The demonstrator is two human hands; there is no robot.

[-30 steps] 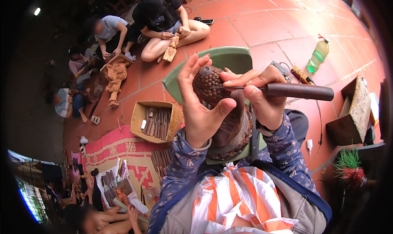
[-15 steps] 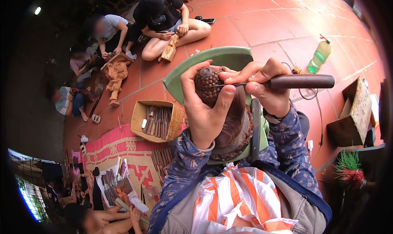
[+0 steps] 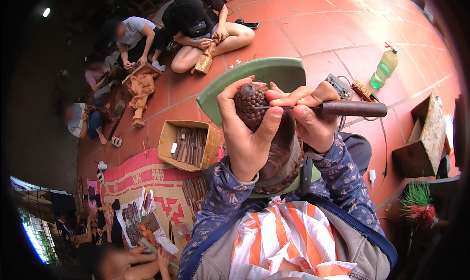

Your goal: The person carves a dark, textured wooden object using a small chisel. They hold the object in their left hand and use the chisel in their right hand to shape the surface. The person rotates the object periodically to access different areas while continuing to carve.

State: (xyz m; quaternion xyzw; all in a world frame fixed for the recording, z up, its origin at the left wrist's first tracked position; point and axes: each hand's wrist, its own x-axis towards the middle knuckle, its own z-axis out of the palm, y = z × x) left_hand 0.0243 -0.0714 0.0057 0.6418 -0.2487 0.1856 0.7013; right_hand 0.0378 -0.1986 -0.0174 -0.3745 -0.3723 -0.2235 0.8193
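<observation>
A dark brown carved wooden statue (image 3: 281,155) lies in front of me, its knobbly rounded head (image 3: 249,106) pointing away. My left hand (image 3: 247,138) is wrapped around that head, with the thumb laid along its near right side. In my right hand (image 3: 313,113) I grip a carving chisel (image 3: 350,108) by its dark wooden handle. The thin metal blade runs left between my fingers and past my left thumb. Its tip meets the carved bumps on the head. Beneath the statue is a green plastic chair (image 3: 210,96), partly hidden by my hands.
A cardboard box (image 3: 210,148) of chisels stands left, beside a pink patterned mat (image 3: 127,172) with more tools. A green bottle (image 3: 384,68), a power strip (image 3: 362,90) and a wooden box (image 3: 418,143) are on the right. Several people sit on the tiled floor (image 3: 333,30), some carving.
My right hand and the chisel have shifted left and slightly down, the handle now reaching less far right. My left hand keeps its hold on the statue's head.
</observation>
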